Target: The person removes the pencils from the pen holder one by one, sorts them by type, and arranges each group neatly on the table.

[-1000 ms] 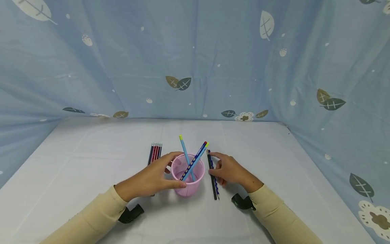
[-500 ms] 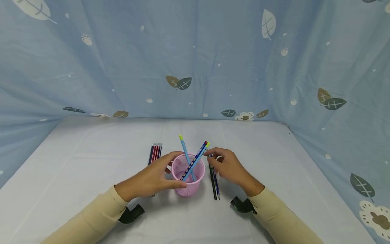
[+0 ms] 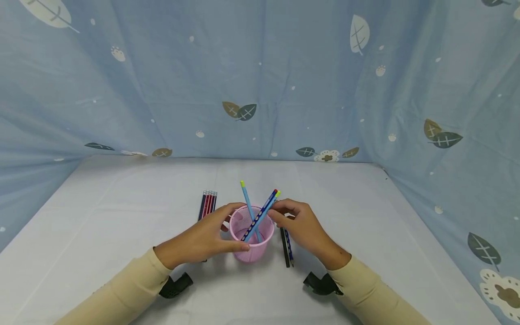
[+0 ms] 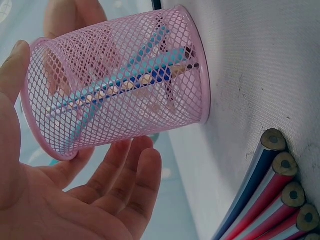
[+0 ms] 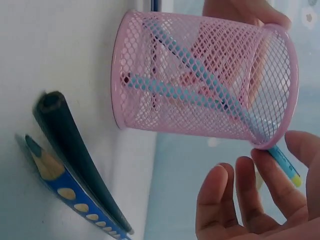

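Note:
A pink mesh pencil cup (image 3: pixel 251 256) stands on the white tabletop, held at its rim by my left hand (image 3: pixel 205 234). Its thumb lies on the near rim and its fingers pass round the far side. Two light-blue pencils with yellow ends (image 3: pixel 245 194) and a dark-blue pencil with pale dots (image 3: pixel 260 215) lean inside. At the cup's right rim is my right hand (image 3: pixel 306 228), its fingers loosely bent, the index finger touching or nearly touching the rim. Below it lie a dark pencil (image 5: pixel 75 145) and a blue dotted pencil (image 5: pixel 75 202), partly hidden by that hand.
Left of the cup, several dark and red pencils (image 4: pixel 267 187) lie side by side, partly behind my left hand. A blue leaf-print curtain (image 3: pixel 260 81) hangs behind the white table (image 3: pixel 122 225) and along its sides.
My right hand has left the two pencils lying on the right and moved left and up to the cup's rim. The left hand and the cup have stayed in place.

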Demonstrator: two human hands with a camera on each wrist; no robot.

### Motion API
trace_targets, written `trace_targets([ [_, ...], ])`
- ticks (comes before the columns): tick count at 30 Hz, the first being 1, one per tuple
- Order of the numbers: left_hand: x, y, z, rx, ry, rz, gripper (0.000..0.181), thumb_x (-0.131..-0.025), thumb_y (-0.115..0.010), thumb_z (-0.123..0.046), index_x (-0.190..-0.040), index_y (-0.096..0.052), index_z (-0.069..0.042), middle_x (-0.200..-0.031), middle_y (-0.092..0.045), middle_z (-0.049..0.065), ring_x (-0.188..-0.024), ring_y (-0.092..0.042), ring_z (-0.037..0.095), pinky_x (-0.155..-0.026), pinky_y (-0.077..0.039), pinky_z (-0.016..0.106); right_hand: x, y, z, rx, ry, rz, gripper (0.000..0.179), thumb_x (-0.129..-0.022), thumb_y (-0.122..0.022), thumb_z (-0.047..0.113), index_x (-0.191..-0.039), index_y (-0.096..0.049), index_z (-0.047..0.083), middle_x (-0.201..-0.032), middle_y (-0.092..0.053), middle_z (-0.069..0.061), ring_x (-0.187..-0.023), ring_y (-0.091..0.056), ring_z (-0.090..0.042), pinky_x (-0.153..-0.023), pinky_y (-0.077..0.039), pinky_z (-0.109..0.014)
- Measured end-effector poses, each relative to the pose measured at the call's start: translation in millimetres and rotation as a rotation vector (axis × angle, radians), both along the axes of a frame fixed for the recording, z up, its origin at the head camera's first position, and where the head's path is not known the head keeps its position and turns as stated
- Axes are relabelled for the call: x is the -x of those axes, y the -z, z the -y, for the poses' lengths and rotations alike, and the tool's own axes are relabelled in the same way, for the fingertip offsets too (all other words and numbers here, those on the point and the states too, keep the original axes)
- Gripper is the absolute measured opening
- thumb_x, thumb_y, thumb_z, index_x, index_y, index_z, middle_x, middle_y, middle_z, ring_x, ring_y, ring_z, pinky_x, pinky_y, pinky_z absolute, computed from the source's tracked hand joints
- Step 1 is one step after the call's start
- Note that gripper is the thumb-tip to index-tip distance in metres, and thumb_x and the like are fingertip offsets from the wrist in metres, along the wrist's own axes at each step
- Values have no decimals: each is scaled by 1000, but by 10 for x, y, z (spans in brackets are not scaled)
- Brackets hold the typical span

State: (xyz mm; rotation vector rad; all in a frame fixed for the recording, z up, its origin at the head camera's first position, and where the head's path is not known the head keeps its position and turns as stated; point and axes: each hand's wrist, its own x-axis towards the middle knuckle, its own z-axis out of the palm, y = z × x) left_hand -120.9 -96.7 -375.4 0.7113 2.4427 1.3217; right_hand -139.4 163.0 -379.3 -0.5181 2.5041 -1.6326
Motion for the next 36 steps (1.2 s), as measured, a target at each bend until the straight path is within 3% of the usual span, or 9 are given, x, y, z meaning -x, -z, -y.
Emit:
trace_targets([
  [8,-2,-9,2,12,-4,1,87,-80,-81,-49,-150,-38,-20,-138,-52,-5,-120,-57,21,-98,-51,44,-14,-13,-2,-21,47,-72,17,-96,-69,31,-100,-74,15,-98,-70,-2,-99,-62,-19,-93,-52,-38],
  [14,5,-2,0,0,-1,7,86,-80,-81,-48,-149,-38,-21,-137,-53,-5,-121,-57,22,-97,-51,43,-21,-81,-43,18,19,-93,18,-98,-66,26,-100,-71,9,-96,-68,-11,-82,-65,-24,-82,-57,-29],
  [22,9,16,1,12,-6,-3,86,-80,-81,-50,-149,-39,-20,-135,-54,-5,-119,-58,20,-97,-52,43,-46,-217,-85,90,-8,-125,19,-103,-58,22,-100,-65,5,-99,-69,-12,-88,-68,-33,-80,-60,-35],
  [30,0,23,-3,-7,-3,1,85,-80,-82,-48,-149,-40,-20,-134,-55,-5,-120,-57,21,-97,-51,41,-99,-352,-161,265,-102,-250,18,-109,-40,12,-114,-51,-1,-105,-68,-22,-93,-71,-26,-75,-60,-36],
  [36,-1,14,-4,0,-10,2,84,-80,-82,-48,-148,-41,-20,-131,-56,-6,-119,-58,21,-96,-51,41,-122,-461,-247,418,-71,-342,17,-111,-31,13,-119,-45,10,-97,-72,-6,-84,-74,-23,-68,-61,-34],
])
